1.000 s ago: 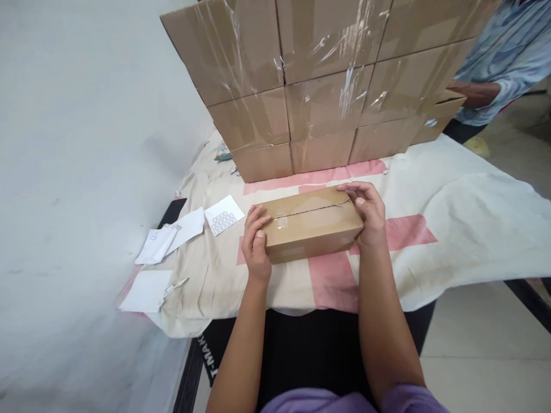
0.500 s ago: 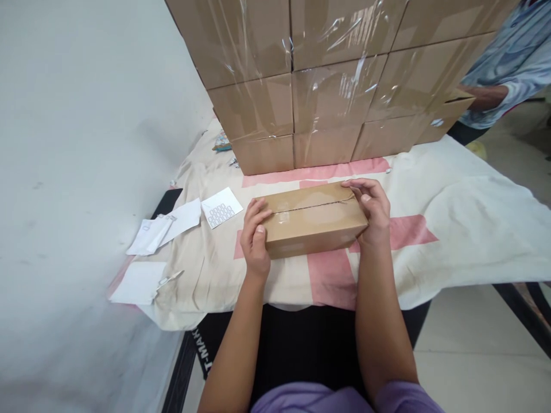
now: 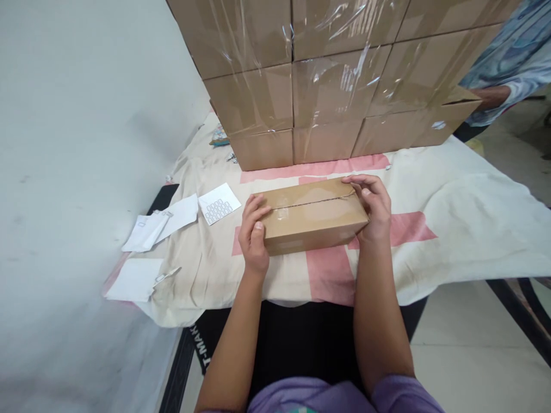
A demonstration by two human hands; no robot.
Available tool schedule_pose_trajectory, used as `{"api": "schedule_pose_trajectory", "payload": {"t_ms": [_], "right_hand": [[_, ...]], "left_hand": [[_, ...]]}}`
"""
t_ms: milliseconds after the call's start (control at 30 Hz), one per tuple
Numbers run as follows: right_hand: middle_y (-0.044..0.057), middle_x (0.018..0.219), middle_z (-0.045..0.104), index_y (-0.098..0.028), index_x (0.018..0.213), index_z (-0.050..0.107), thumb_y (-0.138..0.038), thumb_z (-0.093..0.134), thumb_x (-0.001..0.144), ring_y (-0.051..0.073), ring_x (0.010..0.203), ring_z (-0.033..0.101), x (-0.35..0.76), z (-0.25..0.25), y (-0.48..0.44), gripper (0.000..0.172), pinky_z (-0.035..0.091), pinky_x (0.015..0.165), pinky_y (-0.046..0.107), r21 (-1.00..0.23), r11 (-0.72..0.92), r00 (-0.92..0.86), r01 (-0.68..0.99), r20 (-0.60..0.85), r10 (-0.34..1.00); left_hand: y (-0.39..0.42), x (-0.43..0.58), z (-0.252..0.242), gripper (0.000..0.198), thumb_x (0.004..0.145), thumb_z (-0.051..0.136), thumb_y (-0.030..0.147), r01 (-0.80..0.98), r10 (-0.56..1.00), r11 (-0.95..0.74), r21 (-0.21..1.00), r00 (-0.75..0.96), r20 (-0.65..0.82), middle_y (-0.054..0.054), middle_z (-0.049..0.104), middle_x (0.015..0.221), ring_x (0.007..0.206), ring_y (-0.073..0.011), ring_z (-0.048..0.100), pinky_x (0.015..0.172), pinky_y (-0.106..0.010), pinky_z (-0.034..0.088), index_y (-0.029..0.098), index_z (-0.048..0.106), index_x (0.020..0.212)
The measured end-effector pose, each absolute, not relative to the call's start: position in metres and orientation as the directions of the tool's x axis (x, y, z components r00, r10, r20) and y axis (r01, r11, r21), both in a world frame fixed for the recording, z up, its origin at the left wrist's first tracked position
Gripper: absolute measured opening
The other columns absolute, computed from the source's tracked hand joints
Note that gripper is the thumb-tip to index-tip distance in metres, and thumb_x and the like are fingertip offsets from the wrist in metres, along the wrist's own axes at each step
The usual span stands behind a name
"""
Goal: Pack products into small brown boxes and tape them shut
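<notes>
A long brown cardboard box (image 3: 318,221) is held between my two hands over the cloth-covered table. Clear tape crosses its top, and a dark seam runs along its length. My left hand (image 3: 255,232) grips the left end, with fingertips on the top and the thumb at the near corner. Around the right end curls my right hand (image 3: 373,207), its fingers at the far top corner and the palm on the end face. The box's underside is hidden, so I cannot tell whether it touches the cloth.
A wall of stacked cardboard boxes (image 3: 327,86) wrapped in clear film stands behind. White papers (image 3: 219,203) and a black flat object (image 3: 164,197) lie at left by the white wall (image 3: 86,115). Another person's hand (image 3: 491,97) touches an open box at far right.
My hands keep the same hold on the box. The whole view has shifted slightly; nothing else has clearly moved.
</notes>
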State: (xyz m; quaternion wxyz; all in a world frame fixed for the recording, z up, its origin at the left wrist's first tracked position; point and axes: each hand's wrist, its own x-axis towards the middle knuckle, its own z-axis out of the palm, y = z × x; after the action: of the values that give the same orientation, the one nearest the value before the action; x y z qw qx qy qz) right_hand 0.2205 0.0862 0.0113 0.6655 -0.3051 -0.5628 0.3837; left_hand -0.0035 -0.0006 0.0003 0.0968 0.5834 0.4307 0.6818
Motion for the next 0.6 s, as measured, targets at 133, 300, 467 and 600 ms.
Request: {"api": "schedule_pose_trajectory", "payload": {"t_ms": [133, 300, 467, 600], "right_hand": [[0.004, 0.112, 0.07, -0.03, 0.104, 0.066, -0.051, 0.06, 0.088, 0.029, 0.116, 0.063, 0.2202, 0.0115, 0.0863, 0.027, 0.046, 0.108, 0.051, -0.837, 0.509, 0.075, -0.202, 0.505, 0.86], [0.005, 0.113, 0.069, -0.03, 0.105, 0.065, -0.053, 0.059, 0.088, 0.03, 0.117, 0.063, 0.2199, 0.0108, 0.0874, 0.028, 0.046, 0.108, 0.051, -0.834, 0.514, 0.066, -0.201, 0.511, 0.857], [0.004, 0.111, 0.07, -0.031, 0.104, 0.066, -0.054, 0.061, 0.087, 0.03, 0.114, 0.064, 0.2198, 0.0097, 0.0882, 0.028, 0.048, 0.106, 0.052, -0.827, 0.519, 0.066, -0.216, 0.518, 0.853], [0.004, 0.111, 0.07, -0.031, 0.103, 0.066, -0.056, 0.06, 0.088, 0.03, 0.115, 0.064, 0.2197, 0.0103, 0.0882, 0.029, 0.046, 0.108, 0.052, -0.822, 0.539, 0.069, -0.185, 0.536, 0.841]], "left_hand": [[-0.0003, -0.0028, 0.0005, 0.032, 0.101, 0.044, 0.029, 0.359, 0.625, -0.622, 0.696, -0.308, 0.717, -0.003, 0.063, 0.14, 0.144, -0.0266, 0.044, 0.125, -0.055, 0.028, 0.025, 0.071, 0.116], [-0.0002, -0.0026, 0.0003, 0.03, 0.101, 0.043, 0.031, 0.388, 0.627, -0.598, 0.701, -0.32, 0.711, -0.003, 0.064, 0.138, 0.143, -0.0276, 0.045, 0.123, -0.057, 0.029, 0.024, 0.072, 0.104], [-0.0003, -0.003, -0.0001, 0.03, 0.101, 0.043, 0.032, 0.385, 0.63, -0.597, 0.704, -0.319, 0.708, -0.003, 0.064, 0.138, 0.144, -0.0268, 0.044, 0.124, -0.058, 0.027, 0.023, 0.071, 0.097], [0.0002, -0.0032, -0.0004, 0.03, 0.101, 0.043, 0.032, 0.38, 0.628, -0.601, 0.703, -0.321, 0.709, -0.002, 0.063, 0.139, 0.144, -0.0266, 0.044, 0.124, -0.058, 0.027, 0.024, 0.071, 0.097]]}}
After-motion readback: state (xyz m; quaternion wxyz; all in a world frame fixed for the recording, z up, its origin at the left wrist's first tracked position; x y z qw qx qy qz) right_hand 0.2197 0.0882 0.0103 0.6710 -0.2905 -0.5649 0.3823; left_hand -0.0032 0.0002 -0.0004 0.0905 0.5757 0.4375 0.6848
